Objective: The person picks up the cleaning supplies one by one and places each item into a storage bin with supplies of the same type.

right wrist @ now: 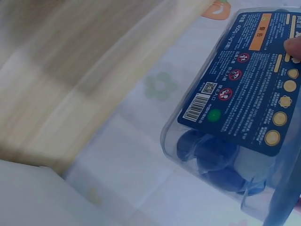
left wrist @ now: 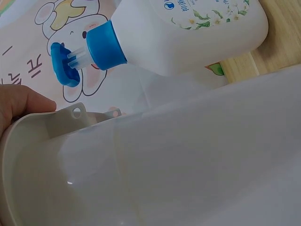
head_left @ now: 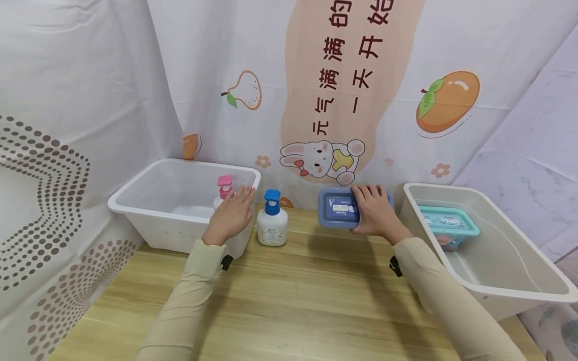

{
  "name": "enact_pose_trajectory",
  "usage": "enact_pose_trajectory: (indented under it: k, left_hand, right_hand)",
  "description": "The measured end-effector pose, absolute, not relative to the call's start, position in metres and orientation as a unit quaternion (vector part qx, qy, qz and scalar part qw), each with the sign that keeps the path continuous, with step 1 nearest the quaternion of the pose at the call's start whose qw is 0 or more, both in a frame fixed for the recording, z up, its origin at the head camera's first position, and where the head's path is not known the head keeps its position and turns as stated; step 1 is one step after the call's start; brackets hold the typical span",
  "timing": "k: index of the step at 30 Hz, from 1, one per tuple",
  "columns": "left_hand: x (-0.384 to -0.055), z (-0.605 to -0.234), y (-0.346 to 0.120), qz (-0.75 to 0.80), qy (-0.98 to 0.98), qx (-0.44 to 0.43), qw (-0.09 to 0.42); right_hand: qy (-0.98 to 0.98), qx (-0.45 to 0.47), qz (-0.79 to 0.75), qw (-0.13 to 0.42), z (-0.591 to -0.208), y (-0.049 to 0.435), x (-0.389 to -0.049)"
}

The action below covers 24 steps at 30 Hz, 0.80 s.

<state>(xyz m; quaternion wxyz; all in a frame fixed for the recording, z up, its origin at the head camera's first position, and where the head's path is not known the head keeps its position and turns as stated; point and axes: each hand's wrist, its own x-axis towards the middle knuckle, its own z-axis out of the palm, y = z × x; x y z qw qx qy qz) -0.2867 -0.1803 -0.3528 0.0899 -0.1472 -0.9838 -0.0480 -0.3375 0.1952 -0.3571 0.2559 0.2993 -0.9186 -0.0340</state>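
Note:
In the head view my left hand lies over the right end of the white left bin, fingers extended at its rim. Behind the hand stands a white bottle with a pink pump, partly hidden. Just right of that bin a white bottle with a blue pump stands upright on the table; the left wrist view shows its floral label. My right hand grips a blue-lidded plastic box of laundry pods by its right side. In the right wrist view, blue pods show through its clear wall.
To the right stands a second white bin, holding a teal-lidded box. Under everything is a wood-grain table. A printed curtain hangs close behind the table's back edge.

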Motion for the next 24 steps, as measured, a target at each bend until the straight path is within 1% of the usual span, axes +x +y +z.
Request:
enact_pose_trajectory:
  k: [6,14,24]
  left_hand:
    - [-0.288,-0.355,-0.181,-0.046,-0.983,-0.148,0.098]
    - [-0.288,-0.354,-0.181,-0.049,-0.983,-0.149,0.097]
    - [-0.288,-0.354,-0.180,-0.049,-0.983,-0.148,0.094]
  right_hand:
    - [-0.912,0.308,-0.035,0.270,-0.345,0.193,-0.337]
    - [-0.917,0.302,-0.040,0.258,-0.328,0.189,-0.332]
    - [-0.907,0.311,-0.052,0.277,-0.313,0.189,-0.328]
